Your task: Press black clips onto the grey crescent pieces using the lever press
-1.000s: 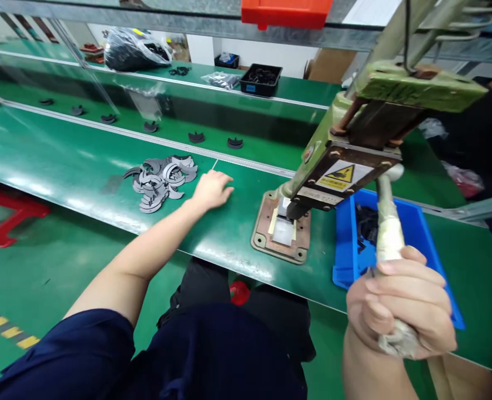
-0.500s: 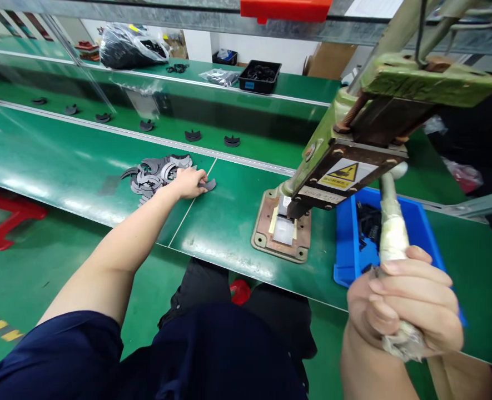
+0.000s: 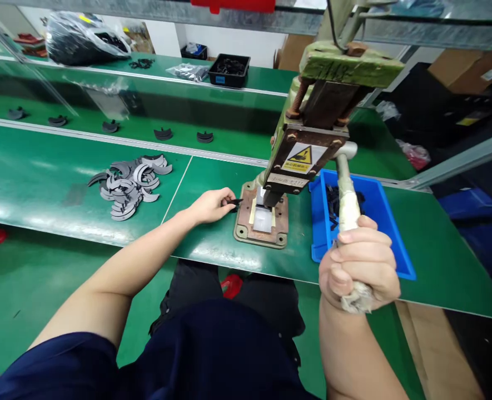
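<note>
Between its fingertips my left hand point(image 3: 213, 206) pinches a dark curved piece point(image 3: 233, 201), just left of the press base point(image 3: 242, 233). My right hand point(image 3: 360, 264) is wrapped round the tape-covered press lever point(image 3: 348, 200). The hand press point(image 3: 298, 161) is green and rusty brown, with a yellow warning label on its head. Below its ram, a pale block point(image 3: 263, 220) sits on the base. Left of my left hand lies a pile of grey and black curved pieces point(image 3: 124, 186).
A blue bin point(image 3: 389, 222) holding small black parts stands right of the press. Several black curved parts point(image 3: 162, 134) sit in a row on the green strip behind the bench. On the back shelf are a black tray point(image 3: 230, 79) and a plastic-wrapped bag point(image 3: 83, 41).
My left hand has left the pile and moved right to the press base with one curved piece. My right hand stays on the lever. The view has shifted right.
</note>
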Demonstrator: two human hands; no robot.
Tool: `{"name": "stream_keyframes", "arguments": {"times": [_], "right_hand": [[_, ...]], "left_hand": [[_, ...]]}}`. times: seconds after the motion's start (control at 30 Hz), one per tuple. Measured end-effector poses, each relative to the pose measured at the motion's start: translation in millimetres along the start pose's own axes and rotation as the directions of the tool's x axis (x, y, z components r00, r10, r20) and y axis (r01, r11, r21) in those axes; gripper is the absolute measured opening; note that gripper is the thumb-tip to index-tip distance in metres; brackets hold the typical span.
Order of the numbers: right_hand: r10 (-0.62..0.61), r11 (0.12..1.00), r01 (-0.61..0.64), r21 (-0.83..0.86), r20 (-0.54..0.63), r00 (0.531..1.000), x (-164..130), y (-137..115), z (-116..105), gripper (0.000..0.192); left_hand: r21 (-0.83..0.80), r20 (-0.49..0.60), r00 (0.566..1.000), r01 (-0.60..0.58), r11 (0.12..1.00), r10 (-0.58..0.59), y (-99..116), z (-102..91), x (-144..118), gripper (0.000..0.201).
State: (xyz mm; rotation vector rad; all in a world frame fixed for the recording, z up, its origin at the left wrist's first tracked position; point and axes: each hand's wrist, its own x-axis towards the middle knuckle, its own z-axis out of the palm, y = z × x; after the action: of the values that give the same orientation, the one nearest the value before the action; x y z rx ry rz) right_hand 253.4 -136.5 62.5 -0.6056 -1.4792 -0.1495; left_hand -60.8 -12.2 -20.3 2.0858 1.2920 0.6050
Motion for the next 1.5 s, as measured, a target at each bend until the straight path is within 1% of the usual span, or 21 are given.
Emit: {"name": "stream_keyframes", "arguments": {"times": [0.03, 0.1, 0.17, 0.23, 0.3, 0.37, 0.43, 0.5, 0.6, 0.73, 0.87, 0.97, 1.13, 1.3, 1.4, 1.5], "right_hand": [[0.003, 1.0, -0.003, 0.0, 0.006, 1.0, 0.1, -0.8, -0.2, 0.031], [0.021, 1.0, -0.021, -0.004, 0.002, 1.0, 0.3, -3.0, 0.4, 0.03], [0.04, 0.999, -0.04, -0.007, -0.006, 0.999, 0.5, -5.3, 2.2, 0.03], [0.04, 0.999, -0.04, -0.006, -0.008, 0.999, 0.7, -6.6, 4.0, 0.03], [0.039, 0.999, -0.039, -0.001, -0.015, 0.999, 1.0, -6.9, 5.0, 0.03], [0.039, 0.999, -0.039, 0.004, -0.015, 0.999, 1.2, -6.8, 4.6, 0.03], [0.043, 0.999, -0.043, 0.002, -0.003, 0.999, 1.1, -6.9, 3.3, 0.029], [0.043, 0.999, -0.043, 0.0, 0.011, 0.999, 0.7, -7.3, 1.9, 0.026], [0.046, 0.999, -0.047, 0.006, 0.02, 0.999, 0.0, -7.9, 0.9, 0.021], [0.046, 0.998, -0.046, 0.033, 0.017, 0.999, 0.3, -7.7, 1.4, 0.023], [0.039, 0.998, -0.04, 0.047, 0.025, 0.999, 1.3, -8.1, 1.6, 0.027], [0.053, 0.998, -0.054, 0.03, 0.025, 0.998, 1.0, -8.8, 1.8, 0.027], [0.046, 0.999, -0.046, -0.004, -0.017, 0.999, -0.7, -8.2, 3.7, 0.03], [0.037, 0.999, -0.037, -0.005, -0.025, 0.999, -0.9, -8.0, 5.6, 0.033], [0.044, 0.999, -0.044, -0.01, -0.031, 0.999, -0.8, -6.5, 5.9, 0.034], [0.0, 1.0, 0.0, 0.013, -0.021, 1.0, -1.2, -2.6, 4.1, 0.034]], "left_hand": [[-0.111, -0.019, 0.999, 0.048, 0.993, -0.05, 0.8, 8.6, 1.8, 0.019], [-0.287, -0.035, 0.987, 0.139, 0.948, -0.156, 1.4, 20.2, 5.4, 0.022], [-0.39, -0.034, 0.97, 0.208, 0.897, -0.24, 4.3, 23.3, 8.3, 0.028], [-0.46, -0.025, 0.955, 0.251, 0.852, -0.295, 12.4, 20.9, 11.0, 0.035], [-0.506, 0.005, 0.949, 0.275, 0.818, -0.316, 25.1, 18.2, 14.3, 0.039], [-0.534, 0.076, 0.948, 0.3, 0.79, -0.309, 38.8, 18.8, 18.8, 0.038], [-0.564, 0.15, 0.947, 0.318, 0.762, -0.284, 49.3, 22.8, 24.5, 0.035], [-0.588, 0.209, 0.941, 0.337, 0.735, -0.265, 54.9, 27.6, 30.9, 0.034], [-0.574, 0.252, 0.932, 0.36, 0.735, -0.259, 57.3, 31.1, 39.8, 0.035], [-0.502, 0.293, 0.924, 0.368, 0.783, -0.246, 61.2, 27.8, 47.3, 0.04], [-0.432, 0.34, 0.916, 0.355, 0.829, -0.215, 69.3, 22.3, 53.8, 0.033], [-0.367, 0.355, 0.903, 0.372, 0.853, -0.242, 74.8, 20.3, 59.5, 0.029], [-0.331, 0.366, 0.876, 0.438, 0.836, -0.314, 79.0, 22.7, 63.3, 0.029], [-0.375, 0.385, 0.871, 0.451, 0.81, -0.307, 71.7, 28.0, 63.3, 0.036], [-0.389, 0.409, 0.85, 0.492, 0.779, -0.333, 66.6, 30.9, 64.4, 0.033], [-0.394, 0.424, 0.842, 0.502, 0.77, -0.333, 65.1, 32.0, 63.2, 0.036]]}}
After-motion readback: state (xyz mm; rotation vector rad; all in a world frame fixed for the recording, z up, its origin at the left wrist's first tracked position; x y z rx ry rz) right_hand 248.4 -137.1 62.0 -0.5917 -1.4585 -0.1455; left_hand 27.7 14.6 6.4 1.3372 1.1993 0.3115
